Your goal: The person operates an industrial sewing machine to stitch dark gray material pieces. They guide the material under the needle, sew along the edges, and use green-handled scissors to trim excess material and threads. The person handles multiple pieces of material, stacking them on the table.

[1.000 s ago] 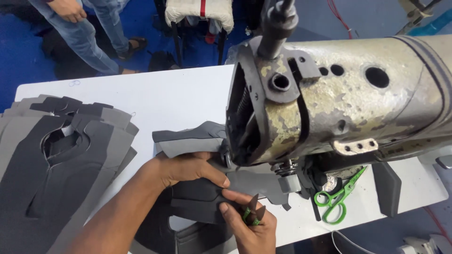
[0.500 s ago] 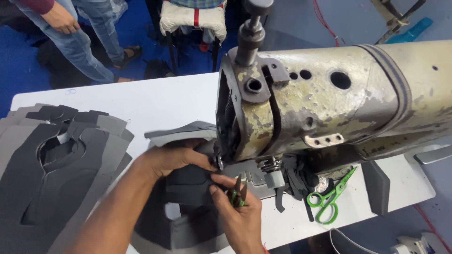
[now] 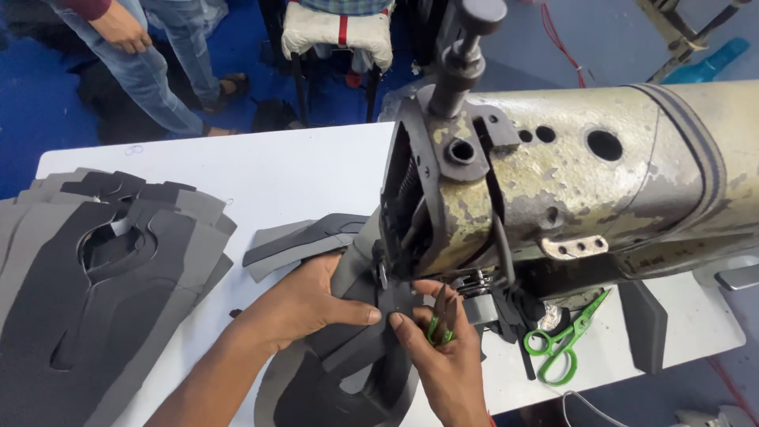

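My left hand (image 3: 304,304) presses flat on a dark grey shaped fabric piece (image 3: 356,356) under the head of a worn, paint-chipped sewing machine (image 3: 569,182). My right hand (image 3: 443,360) holds a small green-handled thread snip (image 3: 437,326) and pinches the same fabric piece with its fingertips, just below the needle area. Both hands touch the piece where it runs under the machine's presser foot, which the machine head partly hides.
A fanned stack of grey cut pieces (image 3: 95,277) lies on the left of the white table (image 3: 261,174). Green-handled scissors (image 3: 565,340) lie right of the machine. Another person's legs (image 3: 158,63) stand beyond the table's far edge, near a chair (image 3: 336,32).
The view has shifted so the machine sits more central. My hands have moved closer under the machine head, keeping hold of the fabric piece and snip.
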